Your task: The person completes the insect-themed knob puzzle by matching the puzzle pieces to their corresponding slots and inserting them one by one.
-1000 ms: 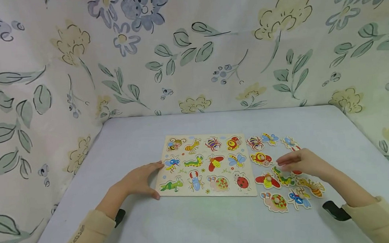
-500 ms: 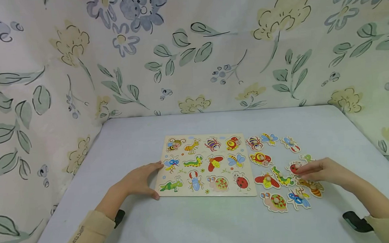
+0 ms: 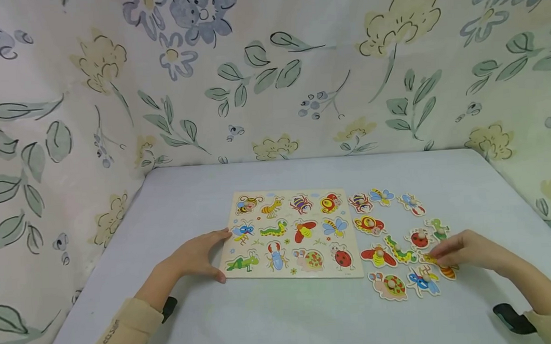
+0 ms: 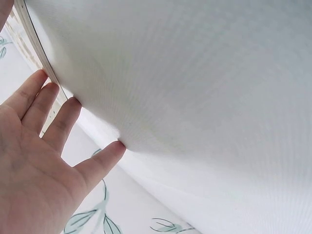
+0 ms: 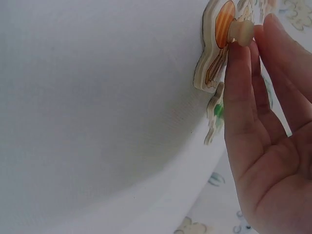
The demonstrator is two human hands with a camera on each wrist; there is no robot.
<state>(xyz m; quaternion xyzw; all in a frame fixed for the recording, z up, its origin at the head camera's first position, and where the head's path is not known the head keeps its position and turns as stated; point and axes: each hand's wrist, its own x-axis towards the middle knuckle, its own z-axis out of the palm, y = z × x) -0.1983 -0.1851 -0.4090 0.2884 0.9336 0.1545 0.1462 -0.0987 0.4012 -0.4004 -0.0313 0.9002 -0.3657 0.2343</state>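
Here, the right hand pinches the knob of the orange-striped piece, lower right of the frame — a sideways pull could drag the adjacent blue insect piece. The left hand, fingers extended, touches the mid-frame board.

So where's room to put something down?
There's bare table in front of the board and behind it, up to the flowered cloth. It's crowded right of the board, where bug pieces lie close together by the right hand. The left hand touches its left edge.
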